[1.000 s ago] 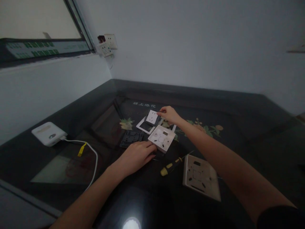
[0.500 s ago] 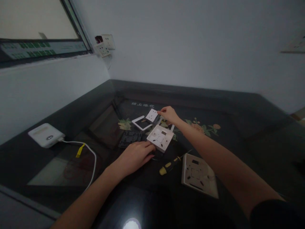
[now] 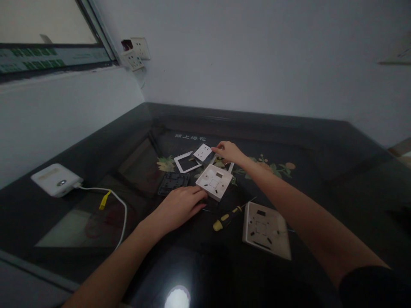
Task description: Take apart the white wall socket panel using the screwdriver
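My right hand pinches the right edge of a white socket panel with dark sides, just behind the other parts. My left hand rests palm down at the lower left corner of a white square mounting box, fingers bent and close together; whether they grip the box or only touch it is hard to make out. A white cover frame lies left of the socket panel. In front of that frame is a dark plastic backing plate, partly behind my left hand.
A yellow-and-black screwdriver lies beside a second mounting box, near my right forearm. At left a white device trails a white cable with a yellow tag. Wall sockets sit in the far corner.
The whole view has shifted slightly, so everything appears a little higher and further left. Both hands keep nearly the same place beside the parts.
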Tool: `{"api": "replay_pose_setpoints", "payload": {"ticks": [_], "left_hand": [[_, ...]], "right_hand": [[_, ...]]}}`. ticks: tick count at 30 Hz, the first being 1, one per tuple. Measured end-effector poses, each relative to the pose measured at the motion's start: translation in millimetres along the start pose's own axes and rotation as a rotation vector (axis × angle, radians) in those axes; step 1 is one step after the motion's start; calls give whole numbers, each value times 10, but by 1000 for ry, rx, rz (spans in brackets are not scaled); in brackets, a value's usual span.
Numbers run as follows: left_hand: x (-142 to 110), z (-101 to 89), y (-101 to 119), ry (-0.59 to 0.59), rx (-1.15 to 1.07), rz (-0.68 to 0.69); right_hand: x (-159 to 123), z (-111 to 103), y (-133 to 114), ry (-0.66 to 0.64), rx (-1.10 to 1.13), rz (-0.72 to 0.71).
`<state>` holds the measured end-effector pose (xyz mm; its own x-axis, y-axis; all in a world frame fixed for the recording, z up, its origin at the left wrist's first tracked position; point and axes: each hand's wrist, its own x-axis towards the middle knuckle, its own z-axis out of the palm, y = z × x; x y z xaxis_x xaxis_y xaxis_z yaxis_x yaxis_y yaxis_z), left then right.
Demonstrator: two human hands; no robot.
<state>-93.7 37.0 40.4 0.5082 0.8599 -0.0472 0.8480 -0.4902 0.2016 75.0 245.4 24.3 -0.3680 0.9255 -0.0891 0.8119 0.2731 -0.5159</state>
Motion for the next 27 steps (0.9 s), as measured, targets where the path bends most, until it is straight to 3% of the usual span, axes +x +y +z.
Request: {"api": "replay_pose_setpoints", "payload": {"ticks": [7,12,15,19,22,27], "left_hand": [[-5,21,-31,1,-12,-43],[-24,-7,-33,27,-8,-91],[-41,-74,-68,79,22,-158],[-49,-91,-158,236,113,-370],[-40,-4,-211,275,162,-474],[-55,91,-254,202,169,-493]], "right_hand": [[-303,-301,48,-101,50,-70],[-850,-427,-195,-160,79,-310],[-1219,-285,-402,-190,26,-481],[-1553,31,-568,-182,-185,-634],[-1629,221,-606,-175,-334,-707],[-1599,373,-646,-132,-455,-755]]}}
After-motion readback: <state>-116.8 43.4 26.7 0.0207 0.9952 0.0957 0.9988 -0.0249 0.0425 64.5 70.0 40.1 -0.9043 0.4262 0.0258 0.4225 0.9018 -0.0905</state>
